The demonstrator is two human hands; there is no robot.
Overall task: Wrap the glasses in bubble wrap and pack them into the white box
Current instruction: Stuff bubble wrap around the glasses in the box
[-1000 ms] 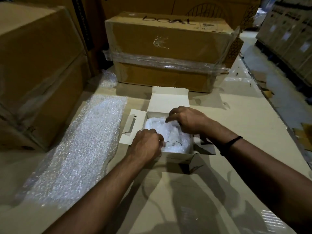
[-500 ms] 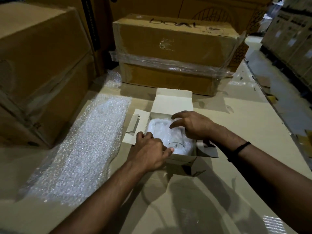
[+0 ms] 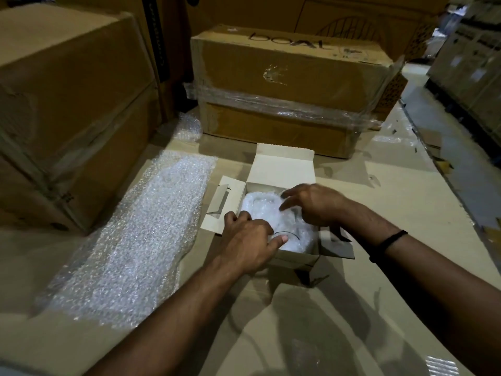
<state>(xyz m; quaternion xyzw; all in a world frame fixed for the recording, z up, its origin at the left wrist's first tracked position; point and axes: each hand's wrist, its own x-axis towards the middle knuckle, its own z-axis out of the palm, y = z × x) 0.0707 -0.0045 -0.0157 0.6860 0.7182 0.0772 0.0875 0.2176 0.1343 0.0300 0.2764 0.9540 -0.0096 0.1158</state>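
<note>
Loose bubble wrap sheet (image 3: pixel 130 240) lies flat, left of the left hand (image 3: pixel 246 240). Left hand: fingers bent down at the box's near-left wall, thumb straight on the wrapped glasses (image 3: pixel 264 213); whether it pinches, cannot tell. Wrapped glasses sit inside the open white box (image 3: pixel 284 169), between both hands. Right hand (image 3: pixel 311 204): fingers spread, tips on the wrap's right side. Black wristband (image 3: pixel 387 244) on that wrist.

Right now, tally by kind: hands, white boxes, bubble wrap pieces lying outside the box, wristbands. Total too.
Hands: 2 (left hand, right hand)
White boxes: 1 (open white cardboard box)
Bubble wrap pieces outside the box: 2 (long flat clear sheet, small crumpled clear scrap)
Wristbands: 1 (black wristband on the right wrist)
Total: 6
</note>
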